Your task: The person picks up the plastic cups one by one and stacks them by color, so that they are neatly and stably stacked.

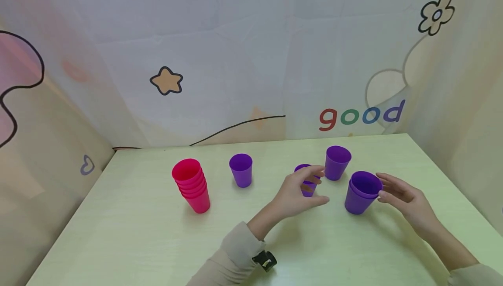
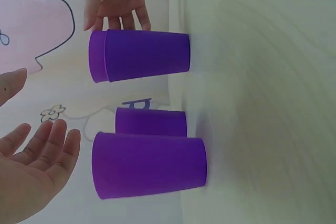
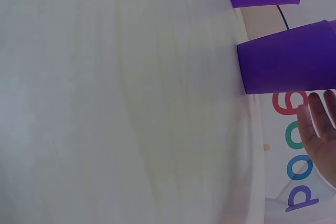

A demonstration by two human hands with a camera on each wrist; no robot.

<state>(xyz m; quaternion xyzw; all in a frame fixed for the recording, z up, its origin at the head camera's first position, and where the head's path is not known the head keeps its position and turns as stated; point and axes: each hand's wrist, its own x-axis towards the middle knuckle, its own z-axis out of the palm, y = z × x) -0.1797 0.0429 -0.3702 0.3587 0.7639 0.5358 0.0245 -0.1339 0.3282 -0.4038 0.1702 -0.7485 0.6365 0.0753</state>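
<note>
My left hand [image 1: 295,192], fingers apart and loosely bent, hovers by a purple cup [image 1: 309,193] that it partly hides in the head view. A gap separates that hand from the upright cup in the left wrist view. On the right, two nested purple cups [image 1: 357,199] stand upright on the table. My right hand [image 1: 410,205] is at their right side, thumb and fingers spread near the rim; whether a fingertip touches it I cannot tell. Another purple cup [image 1: 337,163] stands just behind, between the two hands.
A lone purple cup [image 1: 241,171] stands upright left of centre. Further left is a stack of several pinkish-red cups [image 1: 198,196]. The pale table [image 1: 129,233] ends at a printed cloth backdrop [image 1: 243,72], with cloth at both sides too.
</note>
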